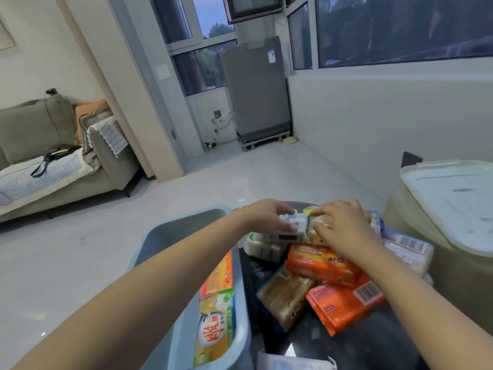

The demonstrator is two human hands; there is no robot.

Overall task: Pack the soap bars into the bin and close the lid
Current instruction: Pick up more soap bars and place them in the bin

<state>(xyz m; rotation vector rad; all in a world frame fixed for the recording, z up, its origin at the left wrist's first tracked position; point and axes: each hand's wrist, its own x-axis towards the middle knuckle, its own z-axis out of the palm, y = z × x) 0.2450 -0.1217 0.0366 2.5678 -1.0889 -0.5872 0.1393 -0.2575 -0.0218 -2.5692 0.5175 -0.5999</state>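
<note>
A grey-blue bin [170, 236] stands open in front of me on the left, with yellow-green soap packs [216, 324] upright against its right wall. To its right, a pile of wrapped soap bars lies on a dark round table [306, 340]: orange packs [322, 263], a brown pack [285, 297], pinkish packs [408, 249]. My left hand [266, 214] grips a white and light-blue soap pack [296, 222] at the top of the pile. My right hand [344, 228] rests on the packs beside it, fingers curled on a yellowish pack [317, 237].
A white translucent lid [450, 198] lies on a pale container at the right. A grey sofa [53, 156] stands at far left, a washing machine [256, 92] at the back by the windows. Pale tiled floor lies between.
</note>
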